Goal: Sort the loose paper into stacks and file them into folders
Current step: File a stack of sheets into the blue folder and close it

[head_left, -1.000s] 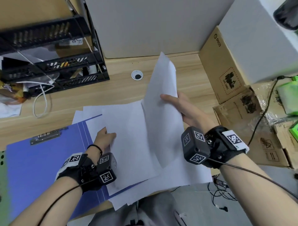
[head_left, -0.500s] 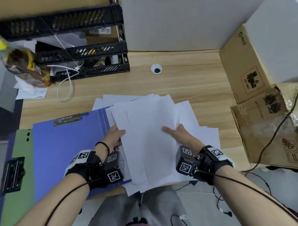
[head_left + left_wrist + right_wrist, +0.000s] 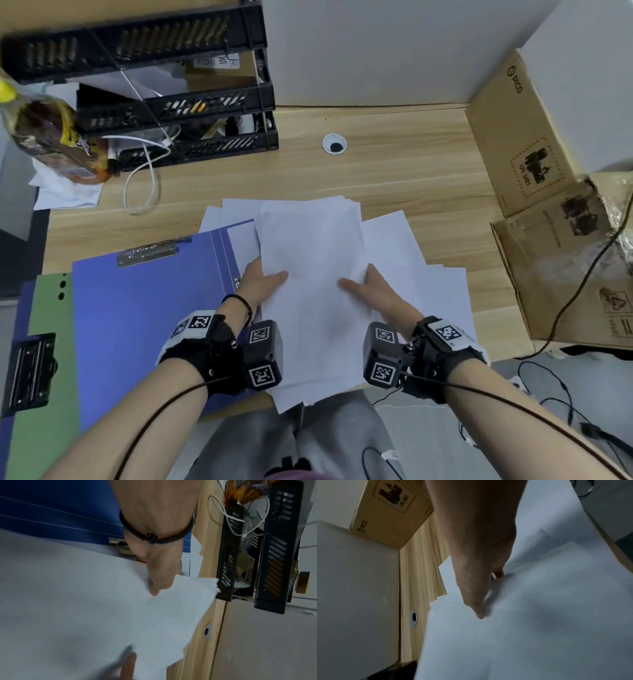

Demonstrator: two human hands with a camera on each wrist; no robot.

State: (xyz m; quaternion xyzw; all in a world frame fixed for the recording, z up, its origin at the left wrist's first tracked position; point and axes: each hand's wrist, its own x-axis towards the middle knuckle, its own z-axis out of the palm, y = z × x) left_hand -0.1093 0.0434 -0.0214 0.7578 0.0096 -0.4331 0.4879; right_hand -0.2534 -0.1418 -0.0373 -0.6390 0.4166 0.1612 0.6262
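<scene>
A stack of white paper (image 3: 308,246) lies at the middle of the wooden desk, partly over the open blue folder (image 3: 144,308). My left hand (image 3: 263,281) pinches the stack's left edge, thumb on top and fingers beneath. My right hand (image 3: 366,287) pinches its right edge the same way. More loose sheets (image 3: 438,298) fan out under and to the right of the stack. In the left wrist view the left hand (image 3: 159,577) presses its thumb on the paper (image 3: 85,601). The right wrist view shows my right hand (image 3: 476,561) on the paper (image 3: 522,628).
A green folder (image 3: 44,342) lies under the blue one at the left. A black tray rack (image 3: 154,85), a bottle (image 3: 51,137) and a white cable (image 3: 144,178) stand at the back left. Cardboard boxes (image 3: 520,137) line the right side. A cable hole (image 3: 334,144) is behind the paper.
My right hand has brought the raised sheet down onto the pile. Both hands have closed in on the stack's side edges, and the sheets sit more squarely together.
</scene>
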